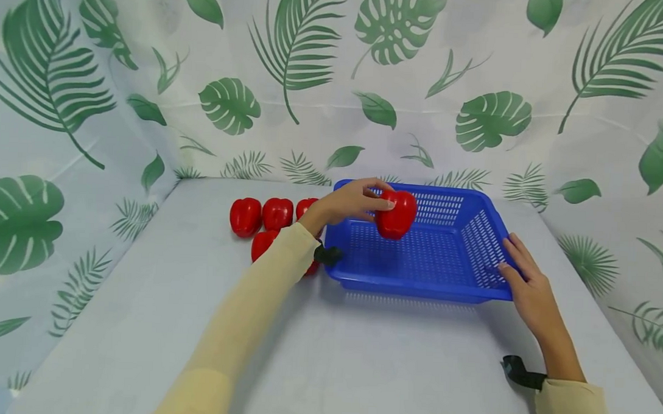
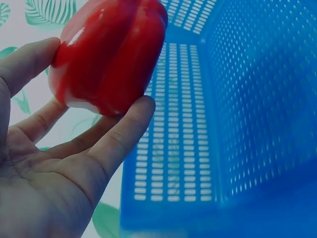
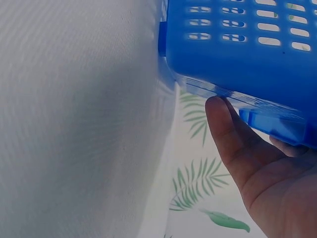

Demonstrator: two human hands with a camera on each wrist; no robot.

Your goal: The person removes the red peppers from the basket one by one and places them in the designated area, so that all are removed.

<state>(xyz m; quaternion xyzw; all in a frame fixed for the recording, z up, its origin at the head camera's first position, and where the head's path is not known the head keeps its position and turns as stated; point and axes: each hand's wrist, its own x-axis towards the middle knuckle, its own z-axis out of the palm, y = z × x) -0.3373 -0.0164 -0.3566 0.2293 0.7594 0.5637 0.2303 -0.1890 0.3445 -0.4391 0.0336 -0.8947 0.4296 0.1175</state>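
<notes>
In the head view my left hand (image 1: 350, 201) holds a red bell pepper (image 1: 397, 215) above the left part of a blue plastic basket (image 1: 416, 288). The left wrist view shows the thumb on one side of this pepper (image 2: 111, 54) and fingertips (image 2: 143, 106) on its other side and underneath. At the basket's right end, my right hand (image 1: 531, 287) grips the rim near the front corner, its thumb over the edge and its fingers along the outside. The perforated basket floor shows no pepper on it.
Several more red bell peppers (image 1: 246, 217) sit in a group left of the basket, some partly hidden behind my left sleeve (image 1: 251, 308). Everything stands on a white table (image 1: 359, 366). A leaf-printed cloth (image 1: 323, 127) hangs behind and at the sides.
</notes>
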